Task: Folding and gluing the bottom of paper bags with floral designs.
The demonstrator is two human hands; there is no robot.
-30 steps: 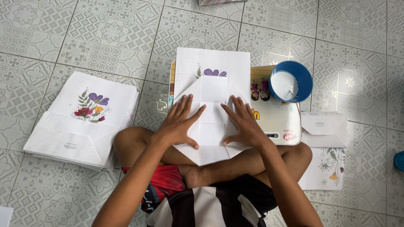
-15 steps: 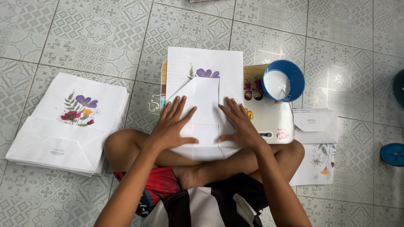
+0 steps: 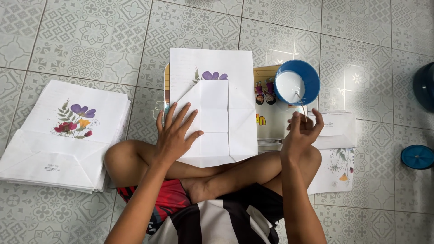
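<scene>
Far left: stack of folded white paper bags with a printed flower motif [image 3: 68,135], lying flat on the patterned grey floor tiles [image 3: 90,40], well apart from the hands.

Centre: white paper sheet with a purple flower print, partly folded into a bag shape [image 3: 217,117], lies in front of the crossed legs, on top of a colourful flat board [image 3: 275,119]. Left hand [image 3: 174,135] lies flat on the sheet's lower left flap, fingers spread open, pressing, gripping nothing.

Right: right hand [image 3: 300,133] is raised off the paper, fingers loosely curled and half open, holding nothing I can make out, just below the round blue plastic bowl of white paste [image 3: 296,83]. A thin stick [image 3: 300,101] leans in the bowl.

Far right: more printed sheets [image 3: 334,149], a blue round lid [image 3: 417,157].

Risks, as a judgement: with only one hand pressing, the folded flaps could spring open or shift out of line. The bowl sits near the board's edge; a careless reach could tip it, and paste could drip onto the print or the leg.
</scene>
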